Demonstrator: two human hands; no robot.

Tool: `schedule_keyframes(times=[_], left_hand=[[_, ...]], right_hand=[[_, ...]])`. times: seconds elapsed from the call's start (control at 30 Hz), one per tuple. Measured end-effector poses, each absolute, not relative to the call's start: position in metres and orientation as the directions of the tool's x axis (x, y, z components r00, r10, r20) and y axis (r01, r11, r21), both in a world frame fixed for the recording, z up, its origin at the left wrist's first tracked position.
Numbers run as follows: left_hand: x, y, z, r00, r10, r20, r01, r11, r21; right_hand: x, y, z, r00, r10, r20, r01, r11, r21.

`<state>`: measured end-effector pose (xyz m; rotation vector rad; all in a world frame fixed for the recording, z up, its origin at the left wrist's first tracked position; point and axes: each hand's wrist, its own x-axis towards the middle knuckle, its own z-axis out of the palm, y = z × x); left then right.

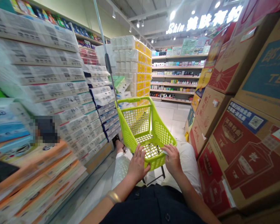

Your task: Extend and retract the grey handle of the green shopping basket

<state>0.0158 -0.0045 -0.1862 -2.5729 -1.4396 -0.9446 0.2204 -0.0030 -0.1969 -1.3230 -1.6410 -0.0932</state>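
Observation:
A lime-green plastic shopping basket [162, 134] on a wheeled frame stands right in front of me, empty inside. My left hand [137, 165] rests on its near rim with the fingers curled over the edge. My right hand [172, 159] grips the same rim a little to the right, fingers wrapped over it. A metal pole [107, 59] rises from the basket's far left corner. My legs in white trousers [189, 165] show beneath the basket.
Stacked packs of tissue paper [60, 93] line the left side of a narrow aisle. Brown and red cardboard cartons [242, 137] are piled high on the right. Yellow-and-white paper rolls [135, 65] and product shelves [175, 77] stand farther ahead over a tiled floor [175, 121].

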Motion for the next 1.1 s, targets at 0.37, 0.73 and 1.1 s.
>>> schedule_keyframes(times=[0.37,0.73,1.1], left_hand=[[0.014,-0.006,-0.185,0.385,0.75,0.538,0.788,-0.57,0.232],[0.015,-0.006,-0.185,0.381,0.75,0.541,0.784,-0.572,0.241],[0.015,-0.006,-0.185,0.377,0.751,0.542,0.786,-0.569,0.242]], right_hand=[[0.19,-0.019,-0.19,-0.131,0.764,0.632,0.731,0.506,-0.459],[0.198,-0.014,-0.193,-0.002,0.738,0.675,0.768,0.433,-0.472],[0.219,-0.004,-0.195,0.118,0.727,0.676,0.785,0.348,-0.512]])
